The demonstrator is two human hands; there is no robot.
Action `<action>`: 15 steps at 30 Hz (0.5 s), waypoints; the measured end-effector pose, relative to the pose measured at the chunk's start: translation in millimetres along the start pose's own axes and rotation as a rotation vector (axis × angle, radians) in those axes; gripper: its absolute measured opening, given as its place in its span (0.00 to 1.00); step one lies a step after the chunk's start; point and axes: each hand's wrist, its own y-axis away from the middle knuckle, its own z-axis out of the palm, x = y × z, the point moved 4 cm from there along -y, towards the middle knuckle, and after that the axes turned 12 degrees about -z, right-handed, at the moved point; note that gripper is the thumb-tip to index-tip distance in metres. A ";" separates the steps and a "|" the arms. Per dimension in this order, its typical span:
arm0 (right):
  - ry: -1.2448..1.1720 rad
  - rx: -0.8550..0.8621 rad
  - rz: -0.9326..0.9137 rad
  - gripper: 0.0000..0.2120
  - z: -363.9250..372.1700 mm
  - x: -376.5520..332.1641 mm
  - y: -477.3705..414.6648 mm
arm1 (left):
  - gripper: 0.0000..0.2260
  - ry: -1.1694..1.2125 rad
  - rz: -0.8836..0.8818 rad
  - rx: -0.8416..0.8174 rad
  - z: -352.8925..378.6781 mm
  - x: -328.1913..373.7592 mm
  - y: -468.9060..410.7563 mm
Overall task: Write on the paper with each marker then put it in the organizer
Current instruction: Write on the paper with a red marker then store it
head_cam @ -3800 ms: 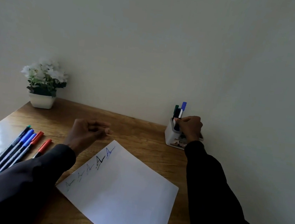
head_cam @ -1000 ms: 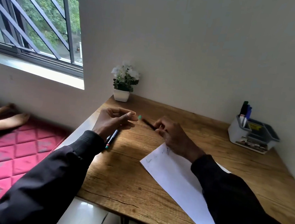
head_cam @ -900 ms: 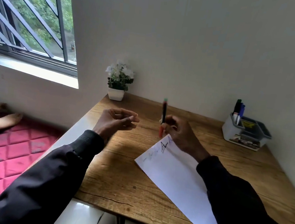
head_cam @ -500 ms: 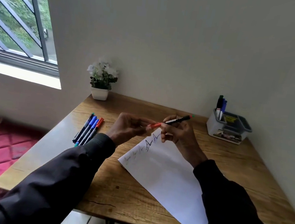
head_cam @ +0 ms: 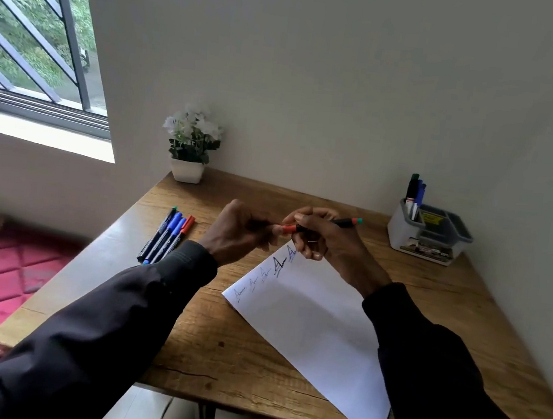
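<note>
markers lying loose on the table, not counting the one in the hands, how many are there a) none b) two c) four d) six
c: four loose markers lie side by side on the table, one green-ended, two blue-capped and one red-capped, while the left hand and right hand grip the held marker.

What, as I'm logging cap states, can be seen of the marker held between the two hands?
The marker is a slim black-barrelled pen, plastic by its look, with a red cap at its left end and a teal plug at its right. It lies nearly level in the air, right end slightly raised, above the paper's far corner. The right hand grips its barrel; the left hand pinches the cap, which looks seated.
</note>
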 end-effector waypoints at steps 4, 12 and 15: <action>0.038 -0.085 -0.027 0.10 1.9 -19.8 -7.3 | 0.10 0.009 -0.047 -0.038 -8.2 3.8 -4.6; 0.111 -0.109 -0.076 0.10 13.5 -28.1 -8.4 | 0.10 0.028 -0.062 -0.072 -27.8 -4.9 -5.1; 0.103 -0.036 -0.085 0.08 15.9 -24.7 -6.4 | 0.09 0.024 -0.049 -0.046 -34.3 -5.9 -2.5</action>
